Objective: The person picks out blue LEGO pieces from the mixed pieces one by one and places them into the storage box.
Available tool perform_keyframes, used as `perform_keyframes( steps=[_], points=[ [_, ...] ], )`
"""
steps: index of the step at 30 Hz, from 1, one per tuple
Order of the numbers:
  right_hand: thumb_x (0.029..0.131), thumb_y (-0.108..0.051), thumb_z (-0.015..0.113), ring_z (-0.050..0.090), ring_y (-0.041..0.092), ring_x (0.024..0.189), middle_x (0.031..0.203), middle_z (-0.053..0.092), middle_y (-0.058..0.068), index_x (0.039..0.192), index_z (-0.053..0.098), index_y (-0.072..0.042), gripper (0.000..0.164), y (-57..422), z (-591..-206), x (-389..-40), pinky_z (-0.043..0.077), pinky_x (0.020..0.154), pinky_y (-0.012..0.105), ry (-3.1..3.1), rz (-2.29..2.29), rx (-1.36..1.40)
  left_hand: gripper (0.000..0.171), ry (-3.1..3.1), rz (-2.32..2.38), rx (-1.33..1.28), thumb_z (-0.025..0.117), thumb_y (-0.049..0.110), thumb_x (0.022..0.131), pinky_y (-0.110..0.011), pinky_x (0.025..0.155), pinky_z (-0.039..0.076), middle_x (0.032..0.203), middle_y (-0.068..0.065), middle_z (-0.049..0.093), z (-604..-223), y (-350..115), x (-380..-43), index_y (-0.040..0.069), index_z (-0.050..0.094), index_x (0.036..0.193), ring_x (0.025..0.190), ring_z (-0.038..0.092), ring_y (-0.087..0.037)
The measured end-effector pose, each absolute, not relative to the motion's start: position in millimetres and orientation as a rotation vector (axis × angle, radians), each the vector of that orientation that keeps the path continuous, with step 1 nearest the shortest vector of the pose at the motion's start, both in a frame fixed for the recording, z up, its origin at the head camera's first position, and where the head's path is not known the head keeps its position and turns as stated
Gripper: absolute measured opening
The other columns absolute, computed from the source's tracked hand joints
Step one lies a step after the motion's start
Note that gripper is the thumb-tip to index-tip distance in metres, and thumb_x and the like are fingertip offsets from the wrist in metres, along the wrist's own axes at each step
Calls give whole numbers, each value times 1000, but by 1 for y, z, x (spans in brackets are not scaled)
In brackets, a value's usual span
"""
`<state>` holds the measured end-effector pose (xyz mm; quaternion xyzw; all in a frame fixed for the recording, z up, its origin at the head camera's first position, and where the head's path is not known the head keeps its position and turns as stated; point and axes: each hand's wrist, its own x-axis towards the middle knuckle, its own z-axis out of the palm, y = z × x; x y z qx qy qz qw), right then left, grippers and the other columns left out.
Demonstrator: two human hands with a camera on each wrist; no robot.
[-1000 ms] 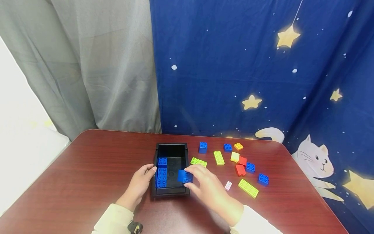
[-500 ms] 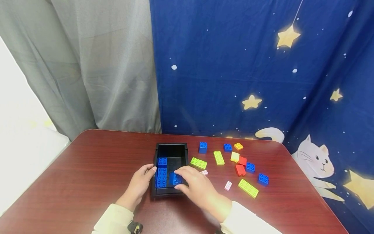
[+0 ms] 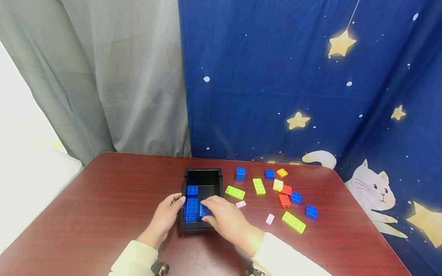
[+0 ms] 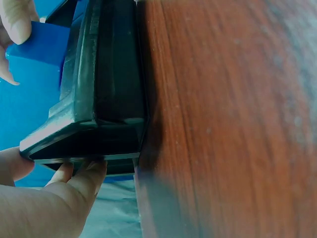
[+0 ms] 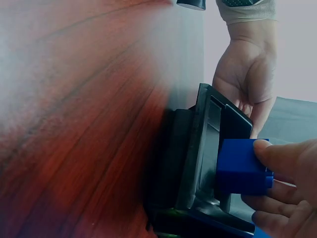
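Note:
A black plastic bin (image 3: 197, 227) stands on the table before me, with blue toy building bricks (image 3: 191, 210) lined up along its left inner wall. My left hand (image 3: 165, 217) grips the bin's left rim, thumb on top and fingers on the outer side, as the left wrist view shows. Between thumb and fingers my right hand (image 3: 228, 219) pinches another blue building brick (image 5: 242, 166), lowered into the bin's front part beside the bricks there. Its studs face up in the head view. Whether this brick touches the bin's floor I cannot tell.
Loose bricks lie on the table right of the bin: lime ones (image 3: 293, 222), red ones (image 3: 284, 201), pink ones (image 3: 270, 219), several blue ones (image 3: 311, 212), a pale yellow one (image 3: 277, 185) and an orange one (image 3: 282, 173). Curtains (image 3: 241, 96) hang behind the table.
My right hand has carried the blue brick leftward from the bin's right side, close to the row of blue bricks. A pink brick has come into sight. My left hand stays on the rim.

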<state>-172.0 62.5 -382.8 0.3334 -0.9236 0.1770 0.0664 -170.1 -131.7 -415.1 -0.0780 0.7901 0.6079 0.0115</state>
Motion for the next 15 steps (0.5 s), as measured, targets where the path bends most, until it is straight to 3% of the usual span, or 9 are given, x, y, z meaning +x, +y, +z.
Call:
perform_keyframes(
  steps=[15],
  points=[
    [87,-26,72,63,17,108,117,66,4,123,65,-9,40,50,-383,-178,53,91,31,-2885,417,975,50,2445,1890,-252,45,27,102,-57,108,32,142,-30,42,-415,-132,-170,-5,39,141,133,38,-45]
  ],
)
